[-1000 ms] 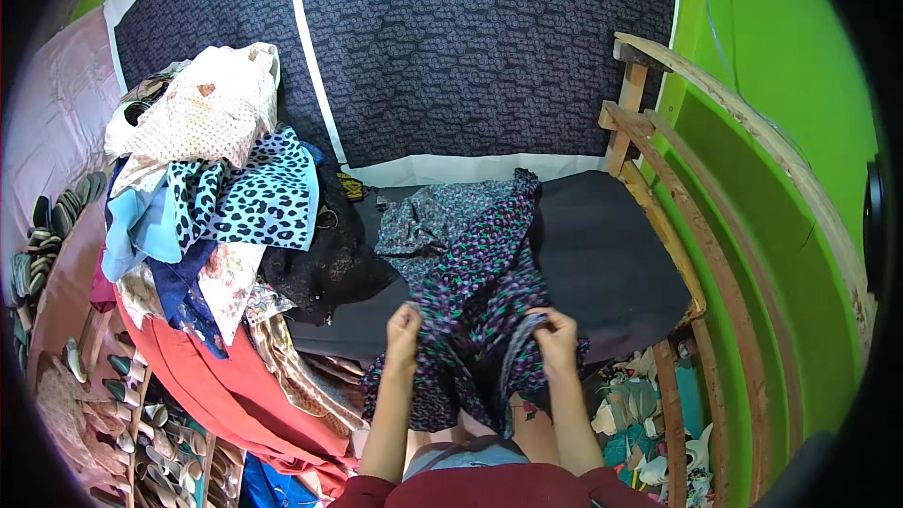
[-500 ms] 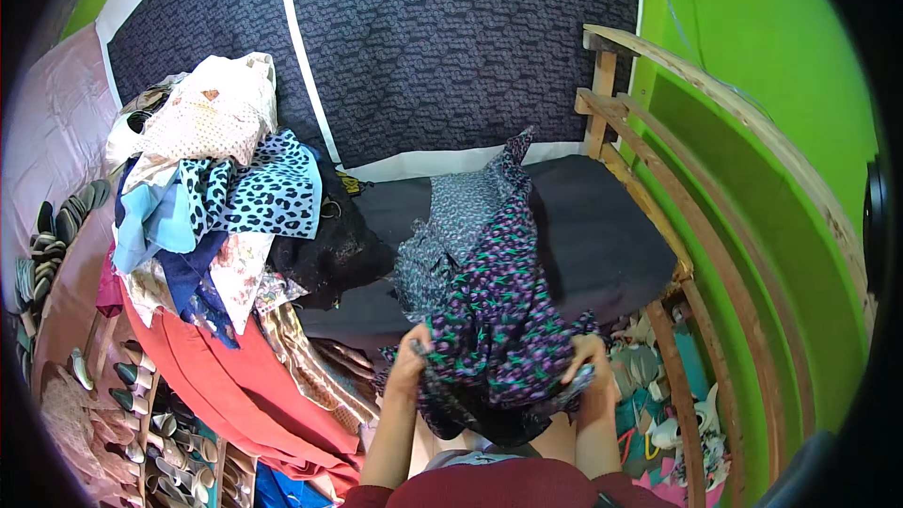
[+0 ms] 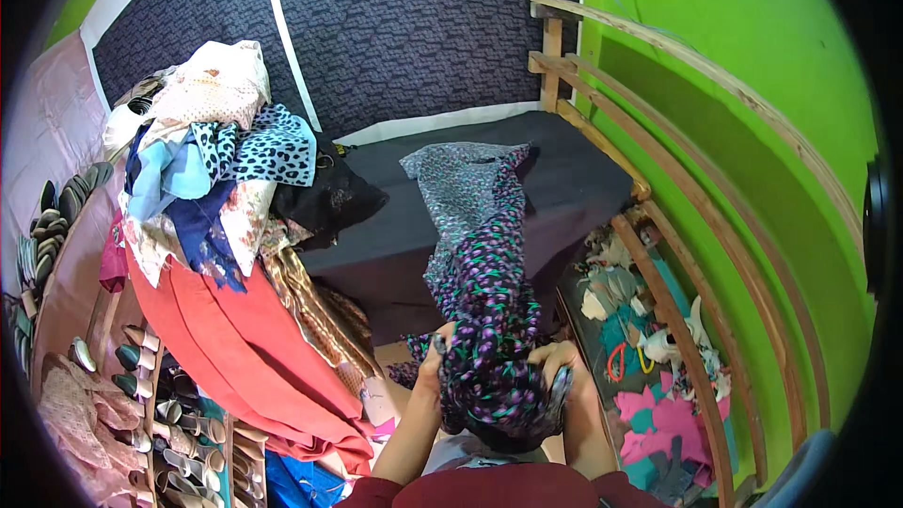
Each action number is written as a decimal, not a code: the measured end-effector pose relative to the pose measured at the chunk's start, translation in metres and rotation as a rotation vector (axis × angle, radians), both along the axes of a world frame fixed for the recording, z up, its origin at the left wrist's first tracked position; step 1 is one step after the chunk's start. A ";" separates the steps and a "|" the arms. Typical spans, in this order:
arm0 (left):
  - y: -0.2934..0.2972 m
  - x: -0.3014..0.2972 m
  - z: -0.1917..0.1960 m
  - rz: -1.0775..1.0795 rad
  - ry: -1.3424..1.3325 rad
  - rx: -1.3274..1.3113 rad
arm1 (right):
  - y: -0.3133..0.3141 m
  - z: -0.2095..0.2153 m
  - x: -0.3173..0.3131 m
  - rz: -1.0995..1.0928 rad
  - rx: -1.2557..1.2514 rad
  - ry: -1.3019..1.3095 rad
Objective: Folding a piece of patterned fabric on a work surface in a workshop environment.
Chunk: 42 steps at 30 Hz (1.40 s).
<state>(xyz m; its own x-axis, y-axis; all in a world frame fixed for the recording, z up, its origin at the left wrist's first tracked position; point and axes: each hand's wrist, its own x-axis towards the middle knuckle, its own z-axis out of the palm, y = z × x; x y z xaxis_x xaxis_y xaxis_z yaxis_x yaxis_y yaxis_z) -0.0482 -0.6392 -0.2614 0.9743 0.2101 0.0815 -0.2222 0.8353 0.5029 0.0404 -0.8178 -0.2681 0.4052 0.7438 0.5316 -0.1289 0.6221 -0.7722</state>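
Observation:
A long dark garment (image 3: 489, 282) with a purple and green floral print stretches from my lap onto the dark bench. Its far end shows a paler grey side and lies on the bench top. My left hand (image 3: 433, 362) is closed on the bunched near edge. On the opposite edge, my right hand (image 3: 562, 367) grips the cloth between thumb and fingers. The near part sags in folds between the two hands, and I cannot tell what kind of garment it is.
A dark-covered bench (image 3: 578, 165) stands ahead, with a clothes pile (image 3: 221, 85) on its left. A red cloth (image 3: 235, 348) hangs below the pile. Shoes (image 3: 188, 442) fill racks at lower left. At right, a wooden slatted frame (image 3: 696, 132) runs along the green wall.
The garment's near part has gathered narrower as my hands came closer together. Its far end has flattened out on the bench. The view has shifted slightly.

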 end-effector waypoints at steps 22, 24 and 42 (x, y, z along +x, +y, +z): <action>-0.128 -0.166 -0.042 -0.016 -0.097 0.180 | -0.115 -0.028 -0.148 0.065 -0.096 0.395; -0.134 -0.186 -0.055 0.022 0.044 0.198 | -0.122 -0.029 -0.169 -0.028 -0.127 0.412; -0.142 -0.270 -0.096 0.305 0.241 0.087 | -0.108 -0.078 -0.228 0.005 -0.454 0.357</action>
